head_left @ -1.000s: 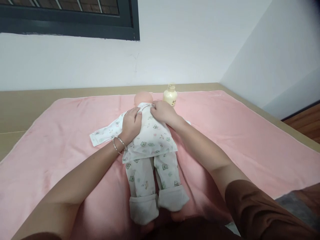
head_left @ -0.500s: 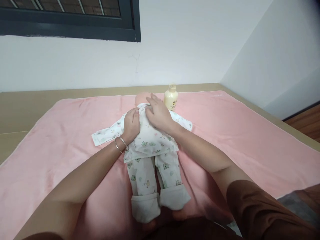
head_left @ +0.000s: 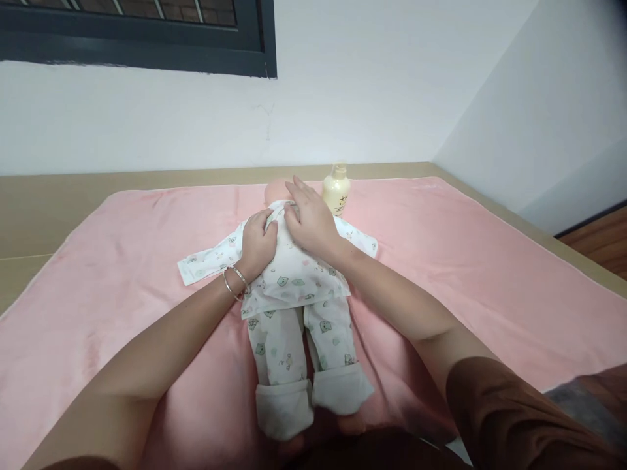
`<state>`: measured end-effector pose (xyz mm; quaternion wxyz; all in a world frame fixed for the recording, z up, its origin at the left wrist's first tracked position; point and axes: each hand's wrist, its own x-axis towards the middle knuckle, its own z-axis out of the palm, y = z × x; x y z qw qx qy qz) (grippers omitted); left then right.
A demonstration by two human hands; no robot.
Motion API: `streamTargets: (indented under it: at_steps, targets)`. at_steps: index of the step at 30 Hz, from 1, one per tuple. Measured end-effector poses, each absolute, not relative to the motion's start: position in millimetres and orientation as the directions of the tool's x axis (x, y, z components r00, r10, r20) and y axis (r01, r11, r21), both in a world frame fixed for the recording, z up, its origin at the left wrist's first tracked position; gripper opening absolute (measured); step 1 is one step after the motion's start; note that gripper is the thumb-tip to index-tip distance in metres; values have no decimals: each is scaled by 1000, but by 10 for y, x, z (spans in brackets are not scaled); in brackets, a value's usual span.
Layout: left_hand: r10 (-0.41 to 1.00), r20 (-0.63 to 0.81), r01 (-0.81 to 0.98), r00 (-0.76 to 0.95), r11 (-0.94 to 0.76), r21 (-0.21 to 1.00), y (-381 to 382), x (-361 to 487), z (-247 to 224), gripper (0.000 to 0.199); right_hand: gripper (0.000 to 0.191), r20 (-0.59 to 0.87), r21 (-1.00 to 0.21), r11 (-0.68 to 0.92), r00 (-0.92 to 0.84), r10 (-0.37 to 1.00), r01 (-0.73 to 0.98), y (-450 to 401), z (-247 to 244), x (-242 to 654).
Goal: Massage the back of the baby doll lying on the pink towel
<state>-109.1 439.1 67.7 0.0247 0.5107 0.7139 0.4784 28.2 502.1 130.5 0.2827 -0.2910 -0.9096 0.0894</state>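
A baby doll (head_left: 278, 190) in a white printed top (head_left: 298, 281) and matching trousers (head_left: 281, 356) lies stretched out on a pink blanket (head_left: 161, 261). Its head points toward the wall; whether it lies face up or face down I cannot tell. My left hand (head_left: 258, 245) rests on the doll's left-side shoulder, thumb apart from the fingers. Across the other shoulder lies my right hand (head_left: 312, 222), fingers stretched out and covering part of the head and collar. Both hands are open on the cloth. The trouser cuffs (head_left: 285, 410) are folded up.
A pale yellow bottle (head_left: 336, 190) stands on the blanket just beyond my right hand. Behind the bed's beige edge (head_left: 220, 177) rises a white wall (head_left: 367, 98) with a dark window frame (head_left: 147, 52). A wooden surface (head_left: 600, 238) shows at the right.
My left thumb has spread away from its fingers. My right hand has barely shifted, and the doll lies in the same place.
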Motion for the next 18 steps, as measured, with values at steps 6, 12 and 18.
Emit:
streamTargets:
  at_steps: [6,12,18]
  targets:
    - [760,447,712,-472,29,702,4393,-1092,682,49,53,391,-308,814,-714,580,493,5029,1218,254]
    - [773,451,743,-446,39,668,4403,-1103,691,47,53,345,-360,793,-720,603,491,5017,1188,217]
    - [846,445,898,-294,85,432,4344,-1023,813,50,46,286,-410,771,-733,617,488,5088,1141,178]
